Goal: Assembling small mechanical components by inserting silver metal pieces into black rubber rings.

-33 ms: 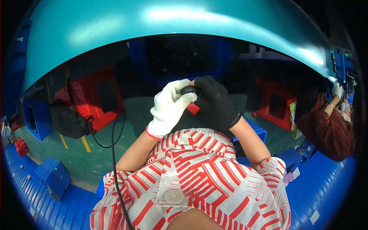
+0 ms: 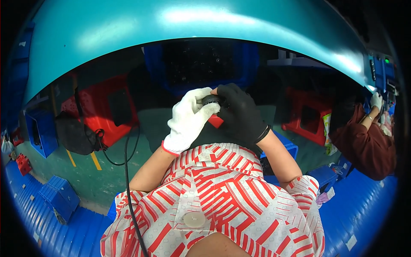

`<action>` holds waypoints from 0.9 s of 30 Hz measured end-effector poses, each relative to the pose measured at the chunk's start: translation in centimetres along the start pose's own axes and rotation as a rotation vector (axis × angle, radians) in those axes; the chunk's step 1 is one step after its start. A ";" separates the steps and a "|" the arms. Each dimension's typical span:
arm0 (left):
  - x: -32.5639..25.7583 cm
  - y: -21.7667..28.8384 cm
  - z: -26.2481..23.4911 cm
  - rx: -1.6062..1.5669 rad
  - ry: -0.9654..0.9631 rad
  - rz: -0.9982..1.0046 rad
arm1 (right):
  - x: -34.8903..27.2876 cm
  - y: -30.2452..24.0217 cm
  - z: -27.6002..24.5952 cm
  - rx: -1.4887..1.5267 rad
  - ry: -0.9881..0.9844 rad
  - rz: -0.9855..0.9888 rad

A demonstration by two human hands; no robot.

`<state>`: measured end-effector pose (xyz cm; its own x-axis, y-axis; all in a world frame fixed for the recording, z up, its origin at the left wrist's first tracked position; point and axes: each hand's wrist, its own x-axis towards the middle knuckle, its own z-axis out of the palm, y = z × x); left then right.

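My left hand (image 2: 187, 118), in a white knit glove with a red cuff, is closed around a small round black part (image 2: 211, 100), pinching it between thumb and fingers. My right hand (image 2: 240, 112) wears a black glove and curls against the part's right side, a bare fingertip near its top edge. From under the right hand's curled fingers juts a red piece (image 2: 215, 121), the rest of it hidden in the grip; I cannot make out its kind. Both hands meet in front of my chest, short of a blue crate (image 2: 159, 81) with dark small pieces inside.
A large turquoise surface (image 2: 128, 32) curves across the far side. Red stools (image 2: 96, 95) stand left and right, with a black bag (image 2: 75, 135) by the left one. A black cable (image 2: 127, 171) hangs at my left. Blue bins (image 2: 43, 132) are around; another person (image 2: 364, 141) sits far right.
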<state>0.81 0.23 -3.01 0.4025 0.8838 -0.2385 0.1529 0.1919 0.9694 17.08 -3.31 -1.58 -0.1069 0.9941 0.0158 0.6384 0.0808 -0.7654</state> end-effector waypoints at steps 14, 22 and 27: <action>0.8 0.2 0.3 -0.125 -0.040 -0.239 | 0.0 1.3 0.4 -0.008 0.015 0.015; 0.7 -0.3 0.3 -0.420 -0.014 -0.299 | 0.6 0.9 -0.4 0.076 -0.046 0.030; -0.3 -0.5 0.5 -0.011 -0.018 -0.137 | -0.2 0.6 0.7 -0.208 -0.128 -0.010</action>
<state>1.09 -0.36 -3.44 0.3950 0.8411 -0.3694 0.1975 0.3150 0.9283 16.96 -3.52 -2.49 -0.2010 0.9772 -0.0688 0.7784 0.1167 -0.6168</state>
